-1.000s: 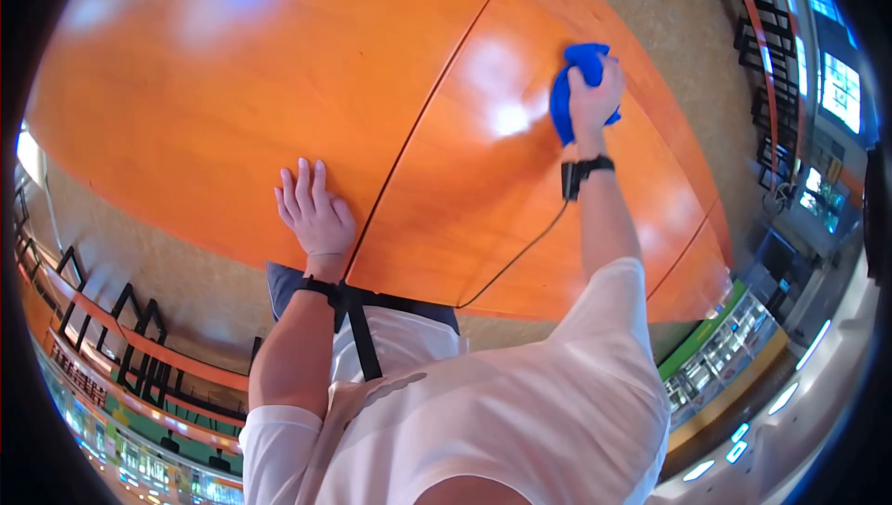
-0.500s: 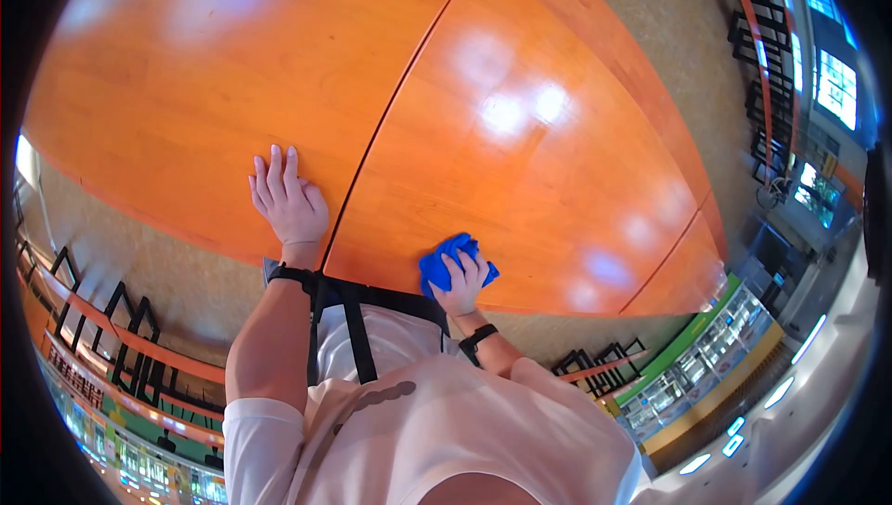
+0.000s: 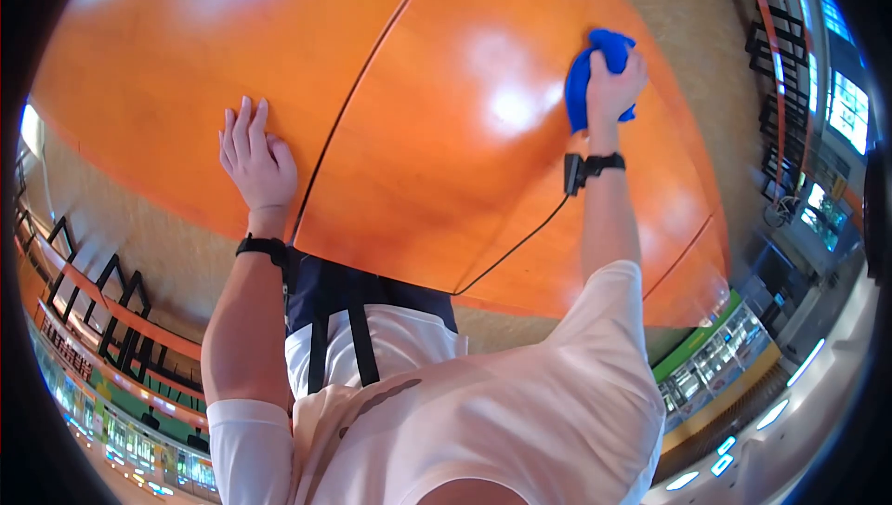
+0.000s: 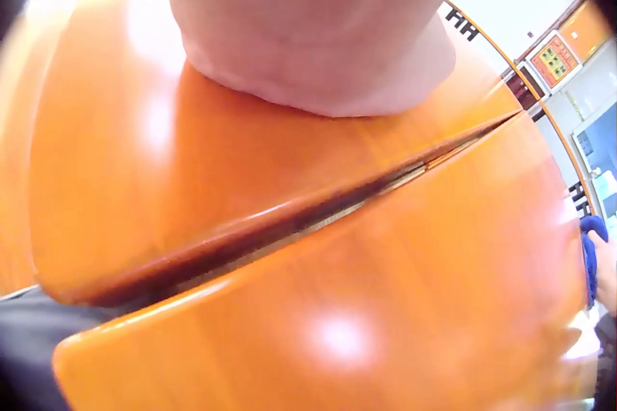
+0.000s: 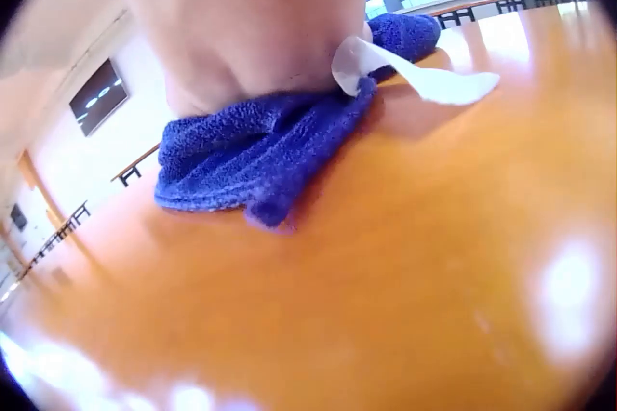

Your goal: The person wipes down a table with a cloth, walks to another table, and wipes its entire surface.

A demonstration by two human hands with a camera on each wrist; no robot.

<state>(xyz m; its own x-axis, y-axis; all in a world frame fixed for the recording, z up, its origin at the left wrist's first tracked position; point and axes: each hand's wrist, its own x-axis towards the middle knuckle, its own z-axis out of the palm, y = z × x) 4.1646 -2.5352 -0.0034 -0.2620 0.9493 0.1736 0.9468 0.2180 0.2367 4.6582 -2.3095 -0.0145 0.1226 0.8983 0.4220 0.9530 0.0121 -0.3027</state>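
Note:
In the head view the right hand (image 3: 615,87) grips a bunched blue cloth (image 3: 578,91) against the orange tabletop (image 3: 437,143), near its far right edge. The right wrist view shows the cloth (image 5: 260,156) crumpled under the hand (image 5: 260,35), with a thin white spoon-like piece (image 5: 453,85) sticking out beside it. The left hand (image 3: 258,166) lies palm down on the table, left of the dark seam, fingers extended and holding nothing. Only the base of that hand (image 4: 318,35) shows in the left wrist view; its fingers are hidden there.
A narrow gap (image 4: 337,209) separates the table's panels. A cable (image 3: 516,247) runs from the right wristband to the near table edge. Black-legged benches and orange tables (image 3: 144,328) stand beyond the left edge, with more along the right.
The right hand went from the far right to the near edge, then back out to the far right with the cloth. The left hand stays flat; the head view has shifted somewhat.

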